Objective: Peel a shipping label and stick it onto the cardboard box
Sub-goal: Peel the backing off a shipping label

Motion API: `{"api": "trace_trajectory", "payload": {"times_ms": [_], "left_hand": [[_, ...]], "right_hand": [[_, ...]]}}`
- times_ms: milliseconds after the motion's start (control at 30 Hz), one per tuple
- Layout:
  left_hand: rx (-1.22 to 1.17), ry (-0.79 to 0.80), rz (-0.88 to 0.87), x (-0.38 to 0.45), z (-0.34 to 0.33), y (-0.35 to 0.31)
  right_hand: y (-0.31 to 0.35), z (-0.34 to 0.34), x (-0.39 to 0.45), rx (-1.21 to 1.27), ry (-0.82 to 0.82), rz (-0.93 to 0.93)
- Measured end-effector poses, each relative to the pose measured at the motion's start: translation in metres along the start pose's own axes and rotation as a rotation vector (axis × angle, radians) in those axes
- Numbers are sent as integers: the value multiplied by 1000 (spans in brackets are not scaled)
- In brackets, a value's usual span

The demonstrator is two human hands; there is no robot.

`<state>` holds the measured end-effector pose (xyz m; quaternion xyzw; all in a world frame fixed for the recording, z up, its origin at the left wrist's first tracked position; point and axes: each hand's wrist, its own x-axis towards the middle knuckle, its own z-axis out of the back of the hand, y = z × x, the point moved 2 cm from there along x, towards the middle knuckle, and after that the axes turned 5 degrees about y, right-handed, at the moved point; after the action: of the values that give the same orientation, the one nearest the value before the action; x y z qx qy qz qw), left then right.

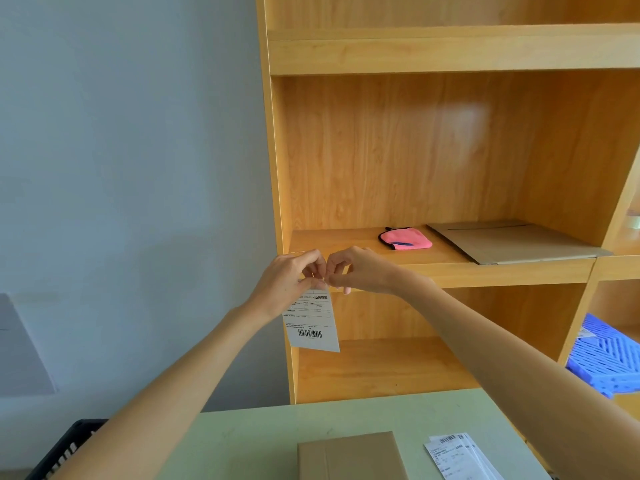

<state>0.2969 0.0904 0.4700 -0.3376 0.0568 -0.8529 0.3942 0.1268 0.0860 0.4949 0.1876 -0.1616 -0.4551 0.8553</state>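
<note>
A white shipping label [311, 323] with a barcode hangs in the air in front of the shelf unit. My left hand [289, 280] pinches its top edge. Beside it, my right hand [360, 270] pinches the same top corner with fingertips touching those of the left. Both hands are raised well above the table. The cardboard box [349, 457] lies flat on the pale green table [242, 441] at the bottom of the view, below the hands. Its lower part is cut off by the frame.
A stack of further labels [457, 457] lies right of the box. The wooden shelf unit [433, 271] holds a pink cloth [405, 239], a flattened carton [512, 242] and blue plastic crates [609, 358]. A black crate [65, 448] sits at the lower left.
</note>
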Motion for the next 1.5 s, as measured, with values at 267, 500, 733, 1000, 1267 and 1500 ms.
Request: {"api": "trace_trajectory", "payload": {"times_ms": [267, 500, 733, 1000, 1267, 1500], "left_hand": [[-17, 29, 6, -2, -1, -1], [74, -1, -101, -3, -1, -7], [198, -51, -112, -2, -1, -7], [102, 8, -87, -3, -6, -5], [204, -131, -112, -8, -4, -8], [204, -67, -173, -5, -9, -13]], "right_hand": [[-1, -1, 1, -56, 6, 20], [-2, 3, 2, -10, 16, 7], [-4, 3, 1, 36, 40, -26], [-4, 4, 2, 73, 28, -42], [-5, 4, -2, 164, 77, -74], [-5, 4, -5, 159, 108, -83]]}}
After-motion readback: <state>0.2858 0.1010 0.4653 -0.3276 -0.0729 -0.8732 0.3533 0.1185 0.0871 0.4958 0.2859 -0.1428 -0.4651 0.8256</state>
